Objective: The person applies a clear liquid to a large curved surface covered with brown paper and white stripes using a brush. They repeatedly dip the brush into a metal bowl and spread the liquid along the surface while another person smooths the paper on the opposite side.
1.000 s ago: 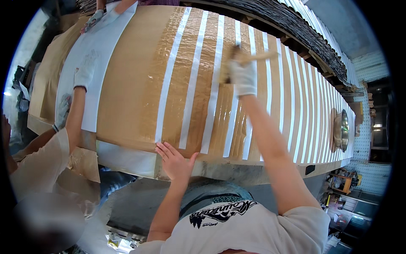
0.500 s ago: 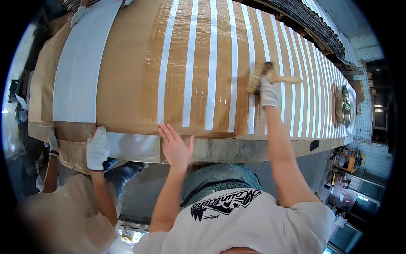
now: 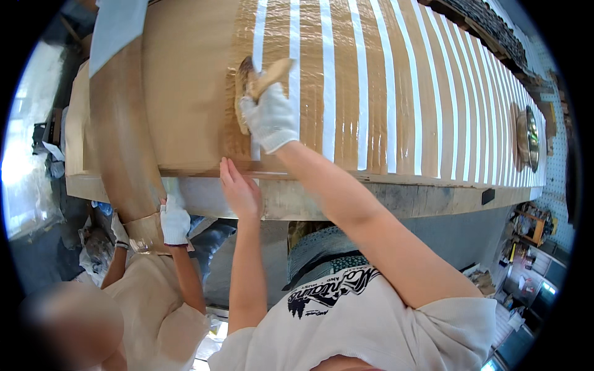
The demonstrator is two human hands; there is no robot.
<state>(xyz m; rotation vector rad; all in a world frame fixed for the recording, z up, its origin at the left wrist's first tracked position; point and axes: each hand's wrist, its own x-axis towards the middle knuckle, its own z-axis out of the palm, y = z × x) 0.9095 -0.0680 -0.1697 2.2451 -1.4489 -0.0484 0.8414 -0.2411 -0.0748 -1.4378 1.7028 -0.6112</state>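
My right hand (image 3: pixel 271 120), in a white knitted glove, grips a wooden-handled brush (image 3: pixel 241 108). The brush touches a large brown sheet (image 3: pixel 189 86) near its leftmost white strip (image 3: pixel 328 93). Around and right of the brush the sheet is wet and shiny; farther left it looks dry and matte. My bare left hand (image 3: pixel 240 191) rests at the sheet's near edge, its fingers stretched out and holding nothing.
At my left, a co-worker's gloved hands (image 3: pixel 175 224) hold a long band (image 3: pixel 124 133), brown near and white at its far end, over the table edge (image 3: pixel 396 195). A shiny metal bowl (image 3: pixel 530 139) stands on the strips far right. Dark stacked material (image 3: pixel 470 31) lies beyond the table.
My right hand swept the brush leftward across the strips to the leftmost one. My left hand shifted slightly. The co-worker pulled the band toward themselves, showing its brown part.
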